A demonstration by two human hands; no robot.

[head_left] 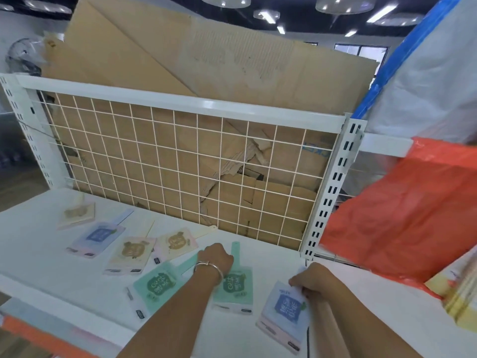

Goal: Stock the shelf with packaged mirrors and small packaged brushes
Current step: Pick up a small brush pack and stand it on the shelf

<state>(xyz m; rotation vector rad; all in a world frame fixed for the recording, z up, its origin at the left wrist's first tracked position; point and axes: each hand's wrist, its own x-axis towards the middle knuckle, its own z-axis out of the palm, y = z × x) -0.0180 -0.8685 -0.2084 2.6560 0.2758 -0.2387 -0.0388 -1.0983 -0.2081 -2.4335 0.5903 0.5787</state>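
the white shelf [33, 236] lay part stocked. my right hand [311, 281] pinched the blue packaged mirror [285, 315] near right, left hand [215, 257] curled on the green packaged mirror [233, 286]; i judged squaring them side by side best.

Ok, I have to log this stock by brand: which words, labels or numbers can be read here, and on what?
No text can be quoted with confidence.
green packaged mirrors: large stylised characters, too blurred to read.
near blue packaged mirror: white characters on a blue panel, blurred.
beige packaged mirrors: gold emblem, unreadable.
cardboard: blue letters at the right, cut off; faint grey print higher up, illegible.
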